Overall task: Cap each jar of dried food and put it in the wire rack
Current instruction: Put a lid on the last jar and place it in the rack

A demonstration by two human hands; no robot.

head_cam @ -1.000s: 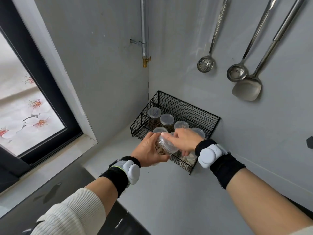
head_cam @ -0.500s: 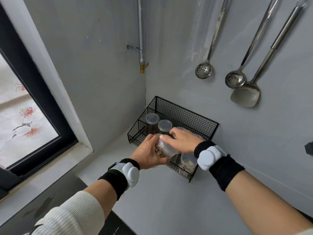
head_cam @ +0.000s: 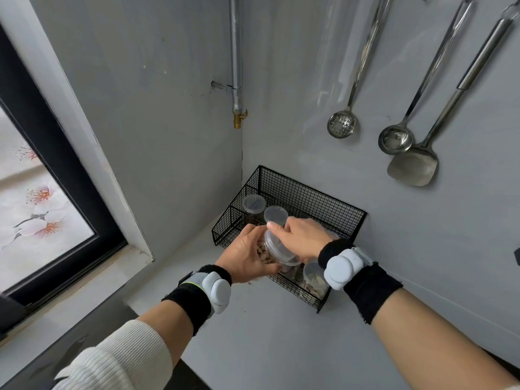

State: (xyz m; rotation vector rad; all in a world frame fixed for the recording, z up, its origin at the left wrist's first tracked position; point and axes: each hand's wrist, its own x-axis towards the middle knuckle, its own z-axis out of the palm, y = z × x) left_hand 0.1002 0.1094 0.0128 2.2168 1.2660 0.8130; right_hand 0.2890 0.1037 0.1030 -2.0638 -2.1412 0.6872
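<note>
In the middle of the frame, in front of the wire rack (head_cam: 309, 198), the left hand (head_cam: 247, 257) still holds the jar (head_cam: 264, 253). The right hand (head_cam: 302, 237) grips its lid (head_cam: 280, 250), turned a little more. Nearly capped, I think.

Left hand (head_cam: 244, 258), right hand (head_cam: 301, 238) curled, gripping.

Single head-worn wide-angle view, looking steeply down.
Faces the wall corner (head_cam: 242, 147); wire rack (head_cam: 309, 197) near, mid-frame.
</note>
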